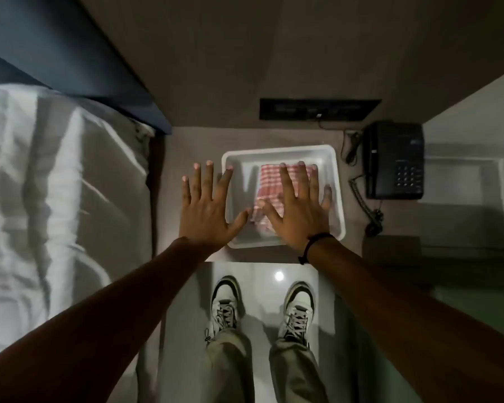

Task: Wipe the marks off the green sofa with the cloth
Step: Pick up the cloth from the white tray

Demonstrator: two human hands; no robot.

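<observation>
Grey bedside ledge [186, 141] beside white bed [56, 184]

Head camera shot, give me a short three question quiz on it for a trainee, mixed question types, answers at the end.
1. True or false: the red and white checked cloth lies inside the white tray.
2. Multiple choice: what stands to the right of the tray? A) a lamp B) a black telephone C) a kettle
3. Fill in: the black wristband is on the person's ____ arm.

Key
1. True. It lies under the open right hand; the left hand is spread over the tray's left rim.
2. B
3. right
</observation>
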